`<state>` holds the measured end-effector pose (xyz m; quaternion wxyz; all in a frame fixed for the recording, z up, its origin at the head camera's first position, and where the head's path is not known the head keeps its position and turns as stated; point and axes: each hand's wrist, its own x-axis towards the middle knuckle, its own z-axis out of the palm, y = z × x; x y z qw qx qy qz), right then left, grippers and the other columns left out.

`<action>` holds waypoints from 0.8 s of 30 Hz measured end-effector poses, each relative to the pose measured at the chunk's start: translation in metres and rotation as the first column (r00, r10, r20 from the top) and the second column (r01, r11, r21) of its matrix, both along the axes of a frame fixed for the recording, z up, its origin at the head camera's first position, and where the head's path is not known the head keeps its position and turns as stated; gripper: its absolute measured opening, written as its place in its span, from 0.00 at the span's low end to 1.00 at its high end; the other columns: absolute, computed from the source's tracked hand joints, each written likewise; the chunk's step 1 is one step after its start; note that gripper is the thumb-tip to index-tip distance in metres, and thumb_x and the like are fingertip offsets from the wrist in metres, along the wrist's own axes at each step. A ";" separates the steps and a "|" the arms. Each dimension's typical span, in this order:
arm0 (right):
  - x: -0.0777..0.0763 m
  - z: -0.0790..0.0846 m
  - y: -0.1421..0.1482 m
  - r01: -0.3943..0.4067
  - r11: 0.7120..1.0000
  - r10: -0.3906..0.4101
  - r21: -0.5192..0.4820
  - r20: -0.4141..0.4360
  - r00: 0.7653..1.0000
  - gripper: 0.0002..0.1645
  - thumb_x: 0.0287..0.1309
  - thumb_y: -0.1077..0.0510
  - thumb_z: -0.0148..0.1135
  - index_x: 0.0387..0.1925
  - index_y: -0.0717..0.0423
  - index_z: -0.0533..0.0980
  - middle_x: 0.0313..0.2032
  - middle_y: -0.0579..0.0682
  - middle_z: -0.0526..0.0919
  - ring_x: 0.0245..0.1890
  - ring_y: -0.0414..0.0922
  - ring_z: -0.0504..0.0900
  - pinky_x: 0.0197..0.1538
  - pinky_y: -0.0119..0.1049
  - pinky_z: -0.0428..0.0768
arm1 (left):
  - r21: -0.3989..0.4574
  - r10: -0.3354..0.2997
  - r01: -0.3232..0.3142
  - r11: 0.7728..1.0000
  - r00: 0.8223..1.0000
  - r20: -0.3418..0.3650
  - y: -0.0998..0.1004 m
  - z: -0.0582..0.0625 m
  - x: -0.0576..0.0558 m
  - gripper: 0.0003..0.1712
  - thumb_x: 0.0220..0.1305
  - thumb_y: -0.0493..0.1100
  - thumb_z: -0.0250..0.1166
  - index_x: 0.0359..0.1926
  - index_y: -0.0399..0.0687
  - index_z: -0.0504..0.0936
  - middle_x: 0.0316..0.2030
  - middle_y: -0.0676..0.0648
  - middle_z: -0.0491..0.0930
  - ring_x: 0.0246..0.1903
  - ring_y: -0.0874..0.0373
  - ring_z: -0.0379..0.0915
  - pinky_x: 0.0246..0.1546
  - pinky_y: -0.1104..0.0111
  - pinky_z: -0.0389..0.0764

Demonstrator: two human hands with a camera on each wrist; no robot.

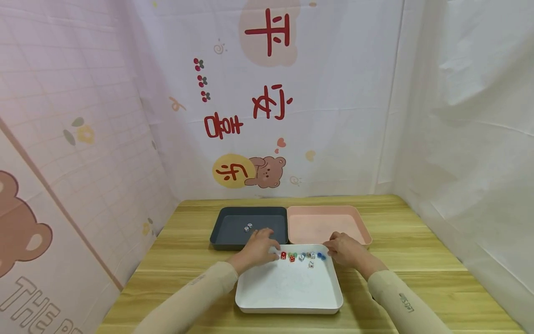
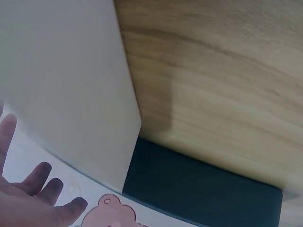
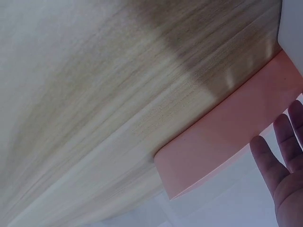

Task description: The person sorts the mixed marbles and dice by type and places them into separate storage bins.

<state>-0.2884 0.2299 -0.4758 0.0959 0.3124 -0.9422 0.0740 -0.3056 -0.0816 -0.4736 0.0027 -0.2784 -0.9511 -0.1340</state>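
In the head view a white tray [image 1: 288, 290] stands in front of me. Along its far side lie several small dice: red dice [image 1: 292, 258], white dice [image 1: 302, 258], and small translucent blue pieces [image 1: 321, 255] and green pieces [image 1: 290, 254]. My left hand [image 1: 259, 248] hovers over the far left corner of this tray, thumb near a red die, fingers spread apart. At the far right corner my right hand [image 1: 345, 249] has its fingertips by the rim, near the blue pieces. Both wrist views show loosely extended fingers, with no object visible in either hand.
Behind the white tray a dark blue tray [image 1: 233, 234] with two white dice [image 1: 248, 228] stands at left. Beside it is a pink tray [image 1: 325, 225]. All three stand on a wooden table [image 1: 167, 269], with printed cloth [image 1: 333, 93] hanging behind and at the sides.
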 end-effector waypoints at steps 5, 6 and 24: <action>0.001 -0.001 -0.001 0.034 0.999 -0.034 0.008 0.022 0.999 0.15 0.58 0.63 0.68 0.48 0.60 0.84 0.38 0.52 0.78 0.36 0.51 0.77 0.41 0.44 0.80 | -0.050 -0.014 0.013 0.999 1.000 -0.013 0.007 -0.005 0.001 0.12 0.60 0.51 0.73 0.44 0.58 0.88 0.66 0.40 0.68 0.70 0.42 0.56 0.69 0.43 0.53; 0.001 0.000 -0.001 0.038 0.999 -0.038 0.009 0.021 0.999 0.15 0.58 0.63 0.68 0.48 0.60 0.84 0.38 0.52 0.78 0.36 0.51 0.77 0.41 0.44 0.80 | -0.060 -0.015 0.014 0.998 1.000 -0.018 0.008 -0.005 0.001 0.12 0.60 0.51 0.72 0.45 0.58 0.88 0.66 0.41 0.68 0.70 0.42 0.56 0.69 0.43 0.53; 0.003 0.001 -0.001 0.056 0.998 -0.056 0.023 0.019 0.998 0.15 0.59 0.62 0.68 0.48 0.58 0.84 0.39 0.51 0.78 0.37 0.51 0.77 0.41 0.44 0.80 | -0.104 -0.054 0.047 0.993 0.996 -0.067 0.014 -0.012 0.003 0.12 0.60 0.50 0.72 0.45 0.58 0.88 0.66 0.41 0.68 0.70 0.43 0.56 0.69 0.45 0.55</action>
